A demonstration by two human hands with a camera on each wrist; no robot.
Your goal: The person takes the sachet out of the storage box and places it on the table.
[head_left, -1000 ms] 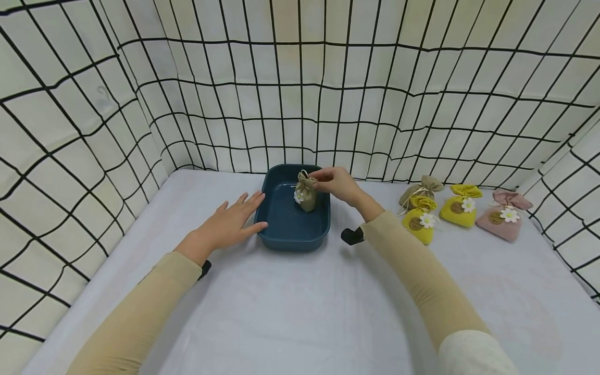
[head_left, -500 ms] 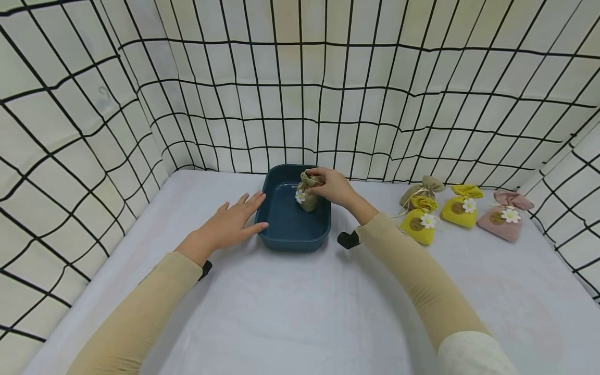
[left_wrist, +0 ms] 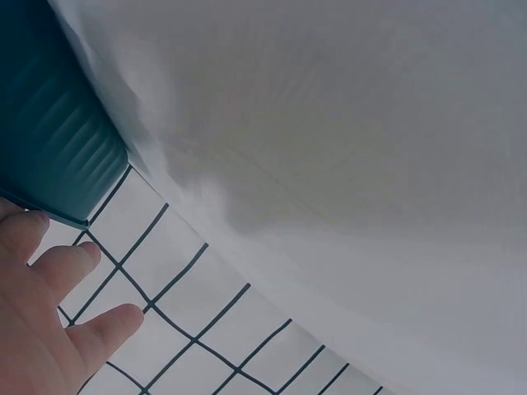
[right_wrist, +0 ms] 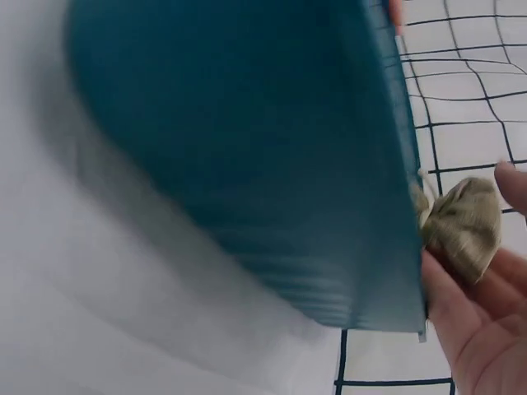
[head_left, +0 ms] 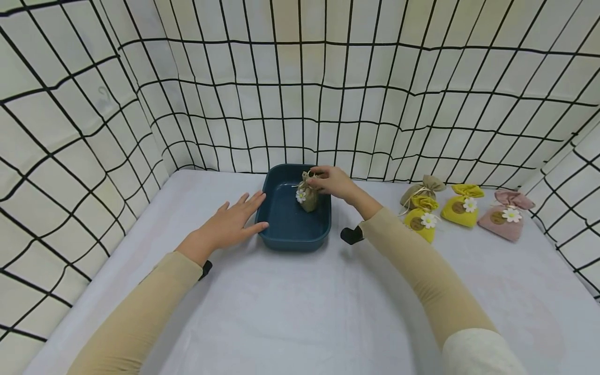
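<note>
Olive sachet (head_left: 308,196) stands upright, seemingly, inside blue tub (head_left: 286,232).

A dark blue rectangular plastic tub (head_left: 286,234) sits on the white cloth-covered surface (head_left: 290,312), toward its far middle. Inside the tub, against its far right wall, stands an olive burlap drawstring pouch with a daisy (head_left: 307,197). The right hand (head_left: 334,182) is at the pouch's top; the left hand (head_left: 229,225) lies flat on the surface, touching the tub's left wall. Well right of the tub lie four more pouches: a tan burlap pouch (head_left: 420,188) farthest back, a yellow felt pouch with a daisy (head_left: 420,221) in front of it, a second yellow felt pouch (head_left: 460,208) to the right, and a pink felt pouch (head_left: 503,221) rightmost. A checked fabric backdrop (head_left: 300,104) rises behind and to both sides.
</note>
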